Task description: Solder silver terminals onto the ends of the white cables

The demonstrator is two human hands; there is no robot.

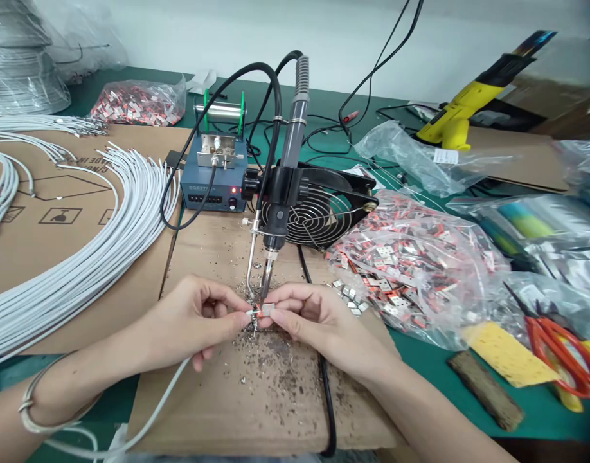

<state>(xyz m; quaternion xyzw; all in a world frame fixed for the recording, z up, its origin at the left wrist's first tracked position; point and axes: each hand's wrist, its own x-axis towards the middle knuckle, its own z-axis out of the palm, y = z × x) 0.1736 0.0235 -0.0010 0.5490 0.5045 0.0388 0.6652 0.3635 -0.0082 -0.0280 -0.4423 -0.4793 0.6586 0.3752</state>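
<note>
My left hand (198, 318) pinches the end of a white cable (153, 418) that runs back under my wrist. My right hand (319, 325) holds a small red and silver metal connector (262, 311) between thumb and forefinger. The cable end and the connector meet just under the tip of a fixed soldering iron (276, 212), which points down from its black clamp. A thin solder feed tube (250, 270) curves down beside the tip. Both hands rest on a cardboard sheet (213, 251) speckled with solder debris.
A blue soldering station (213, 183) and black fan (319, 215) stand behind the iron. A bundle of white cables (97, 257) lies at left. An open bag of connectors (411, 263), yellow sponge (507, 354), red scissors (560, 354) and yellow heat gun (468, 103) are at right.
</note>
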